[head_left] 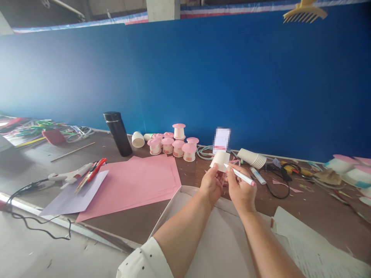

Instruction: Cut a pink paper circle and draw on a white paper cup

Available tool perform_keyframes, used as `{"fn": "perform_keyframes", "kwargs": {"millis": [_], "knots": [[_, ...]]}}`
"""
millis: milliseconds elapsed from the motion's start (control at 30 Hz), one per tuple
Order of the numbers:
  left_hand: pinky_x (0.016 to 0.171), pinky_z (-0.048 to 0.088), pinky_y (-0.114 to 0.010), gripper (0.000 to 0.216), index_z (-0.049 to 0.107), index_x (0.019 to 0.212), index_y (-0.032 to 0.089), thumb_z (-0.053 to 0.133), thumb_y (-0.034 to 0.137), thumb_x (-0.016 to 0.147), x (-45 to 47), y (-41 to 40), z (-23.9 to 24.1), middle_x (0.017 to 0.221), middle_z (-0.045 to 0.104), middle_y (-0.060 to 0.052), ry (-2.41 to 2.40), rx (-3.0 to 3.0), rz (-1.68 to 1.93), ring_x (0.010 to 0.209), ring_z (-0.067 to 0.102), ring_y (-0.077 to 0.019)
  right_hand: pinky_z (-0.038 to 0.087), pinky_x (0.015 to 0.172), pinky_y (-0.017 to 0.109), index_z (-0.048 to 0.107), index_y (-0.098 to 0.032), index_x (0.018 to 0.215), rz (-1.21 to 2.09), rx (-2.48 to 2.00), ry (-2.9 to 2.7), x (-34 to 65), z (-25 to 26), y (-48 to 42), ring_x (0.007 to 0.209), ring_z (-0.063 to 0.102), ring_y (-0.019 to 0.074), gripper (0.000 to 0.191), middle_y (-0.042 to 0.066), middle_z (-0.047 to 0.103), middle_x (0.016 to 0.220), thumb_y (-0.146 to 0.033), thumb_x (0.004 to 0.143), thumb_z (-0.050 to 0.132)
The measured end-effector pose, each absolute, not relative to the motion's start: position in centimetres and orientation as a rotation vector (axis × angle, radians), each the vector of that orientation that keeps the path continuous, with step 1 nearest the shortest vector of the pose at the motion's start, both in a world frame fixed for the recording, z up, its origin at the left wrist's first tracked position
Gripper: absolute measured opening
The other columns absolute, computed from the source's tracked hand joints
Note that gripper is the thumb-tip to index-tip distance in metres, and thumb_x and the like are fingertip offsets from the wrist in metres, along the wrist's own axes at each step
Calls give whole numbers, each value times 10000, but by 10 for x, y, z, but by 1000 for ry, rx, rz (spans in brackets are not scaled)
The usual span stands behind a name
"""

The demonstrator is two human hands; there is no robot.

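Observation:
My left hand (213, 184) grips a white paper cup (220, 159) turned upside down, its rim towards me. In my right hand (240, 193) is a white marker (242, 177) with a pink end; its tip is at the cup's side, and I cannot tell whether it touches. Both hands are close together above a pale shallow box (203, 239). Behind the cup stands a phone-like white panel (222, 139), blurred out. To the left sit several paper cups with pink paper tops (178, 147).
Pink sheets (139, 181) and a lilac sheet (78, 193) lie left, under a glue gun (71, 175) and a red cutter (94, 172). A black flask (118, 133) stands behind. Stacked cups (251, 157), a glue stick (257, 175) and cables lie right.

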State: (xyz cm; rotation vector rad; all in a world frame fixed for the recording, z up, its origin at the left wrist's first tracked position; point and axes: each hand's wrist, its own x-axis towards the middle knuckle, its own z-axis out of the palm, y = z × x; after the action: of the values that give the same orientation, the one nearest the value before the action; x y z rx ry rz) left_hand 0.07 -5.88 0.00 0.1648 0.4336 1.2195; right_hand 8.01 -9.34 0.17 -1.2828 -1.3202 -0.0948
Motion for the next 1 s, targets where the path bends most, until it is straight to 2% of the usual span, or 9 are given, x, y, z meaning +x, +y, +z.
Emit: {"fn": "perform_keyframes", "kwargs": {"millis": [367, 1000], "knots": [[888, 529, -233, 112, 664, 923, 126, 592, 208, 895, 2, -57, -3, 980, 706, -130, 443, 177, 1218, 893, 686, -156, 558, 730, 321, 715, -171, 996, -110, -1296, -1330, 79, 3, -94, 771, 688, 199, 299, 95, 740, 921, -412, 913, 558], [929, 515, -248, 126, 677, 911, 135, 590, 227, 901, 2, -57, -1, 981, 709, -122, 454, 203, 1215, 911, 683, -157, 566, 748, 315, 716, -177, 994, -111, -1309, -1336, 79, 2, -93, 775, 694, 192, 285, 85, 744, 925, -399, 912, 558]]}}
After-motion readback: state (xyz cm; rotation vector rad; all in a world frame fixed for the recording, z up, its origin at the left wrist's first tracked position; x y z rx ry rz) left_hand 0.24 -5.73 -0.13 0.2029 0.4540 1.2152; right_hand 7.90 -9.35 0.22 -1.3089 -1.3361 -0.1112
